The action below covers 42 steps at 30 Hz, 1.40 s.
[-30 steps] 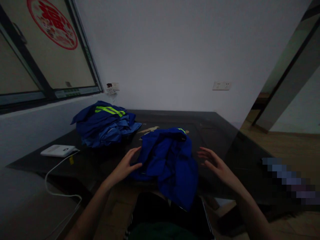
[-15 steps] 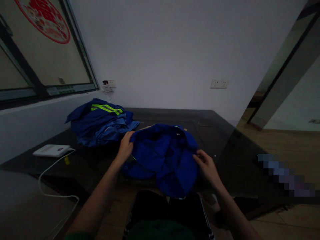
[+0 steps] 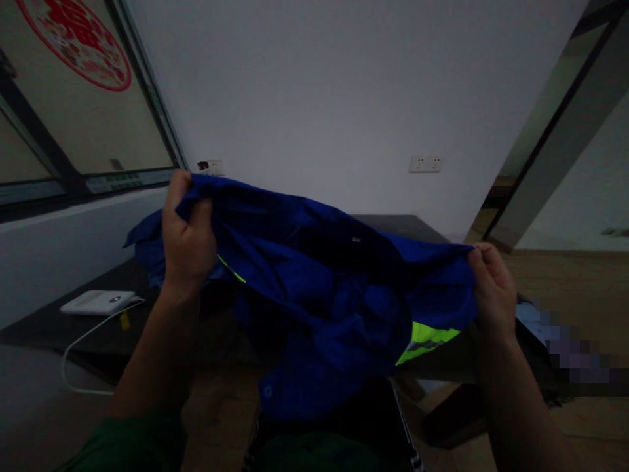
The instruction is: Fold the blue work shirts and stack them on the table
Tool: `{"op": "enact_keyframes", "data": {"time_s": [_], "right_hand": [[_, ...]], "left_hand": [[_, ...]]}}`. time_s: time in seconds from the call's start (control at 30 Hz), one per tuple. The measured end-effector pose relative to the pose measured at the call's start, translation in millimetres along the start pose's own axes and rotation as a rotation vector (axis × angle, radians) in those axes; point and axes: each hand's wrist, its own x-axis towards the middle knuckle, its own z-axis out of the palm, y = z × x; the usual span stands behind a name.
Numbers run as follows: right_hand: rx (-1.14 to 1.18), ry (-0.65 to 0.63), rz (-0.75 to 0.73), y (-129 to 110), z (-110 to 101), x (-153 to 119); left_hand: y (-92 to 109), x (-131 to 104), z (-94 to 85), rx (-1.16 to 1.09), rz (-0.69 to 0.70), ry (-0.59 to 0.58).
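A blue garment (image 3: pixel 304 275) with a lime reflective strip (image 3: pixel 427 341) is stretched between my two hands above the dark table. My left hand (image 3: pixel 187 229) grips its upper left edge, thumb folded over the cloth. Its upper right edge is pinched by my right hand (image 3: pixel 491 282), farther out and lower. The middle of the cloth sags in folds, and a small pale label shows inside. Behind my left hand, a second blue garment pile (image 3: pixel 147 239) is mostly hidden.
On the left of the dark table (image 3: pixel 29 324) lies a white device (image 3: pixel 98 301) with a white cable (image 3: pixel 73 344). A blurred, pixelated item (image 3: pixel 565 341) is at the right. Wall sockets (image 3: pixel 425 164) and a window are behind.
Both hands have risen and moved apart, my left hand leftward and my right hand rightward. The blue garment is lifted and spread wide, and its lime strip now shows at the right.
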Motion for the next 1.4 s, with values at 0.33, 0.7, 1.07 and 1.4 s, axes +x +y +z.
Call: {"op": "enact_keyframes", "data": {"time_s": [0.33, 0.7, 1.07, 1.4], "right_hand": [[-0.484, -0.71, 0.197, 92, 18, 25], [-0.72, -0.817, 0.15, 117, -25, 40], [-0.322, -1.22, 0.49, 106, -10, 3], [-0.402, -0.905, 0.255, 31, -18, 78]], "left_hand": [[-37, -66, 116.6, 0.072, -0.242, -0.811], [-120, -88, 57.3, 0.077, -0.752, -1.208], [-96, -88, 36.4, -0.501, -1.082, -1.243], [-64, 7, 11.2, -0.213, -0.666, -1.134]]}}
